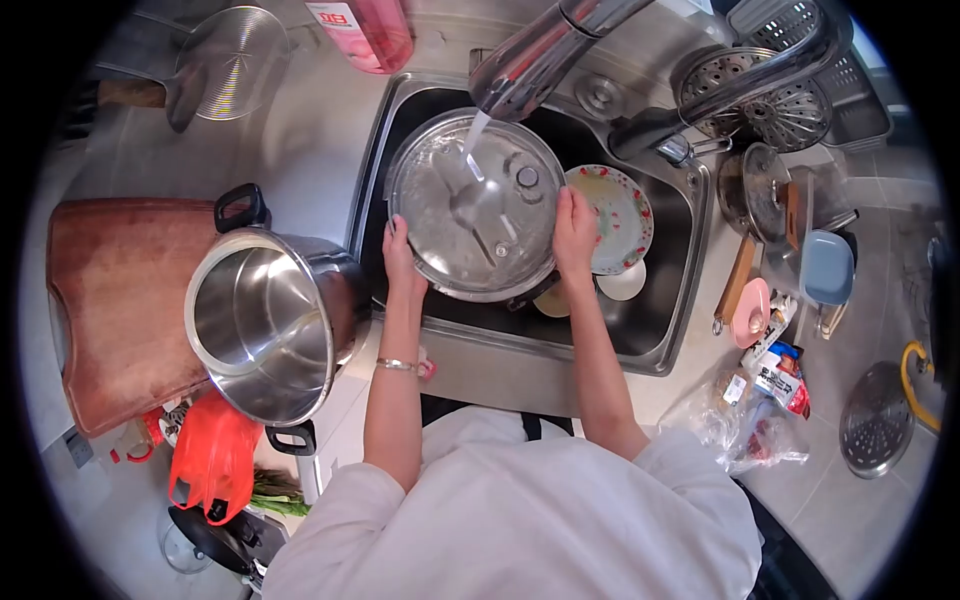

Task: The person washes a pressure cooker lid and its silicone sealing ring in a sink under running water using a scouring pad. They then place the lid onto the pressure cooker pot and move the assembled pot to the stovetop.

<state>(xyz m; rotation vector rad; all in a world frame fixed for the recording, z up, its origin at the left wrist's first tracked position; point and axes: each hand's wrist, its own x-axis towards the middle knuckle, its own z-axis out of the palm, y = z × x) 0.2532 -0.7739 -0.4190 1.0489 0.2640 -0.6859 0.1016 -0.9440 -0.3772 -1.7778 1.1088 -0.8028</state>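
Note:
Both my hands hold a round metal pressure cooker lid by its rim, over the sink. My left hand grips its lower left edge, and a bracelet circles that wrist. My right hand is closed on the right edge. Water from the faucet runs onto the lid's wet inner face, which has a metal bar across it. A plate with a red-patterned rim and a white bowl sit in the sink, partly hidden by the lid and my right hand.
Left of the sink stands a steel pot with black handles, by a wooden cutting board. A red plastic bag hangs below. A pink detergent bottle stands behind. Right are a glass-lidded pot, a blue dish and plastic packaging.

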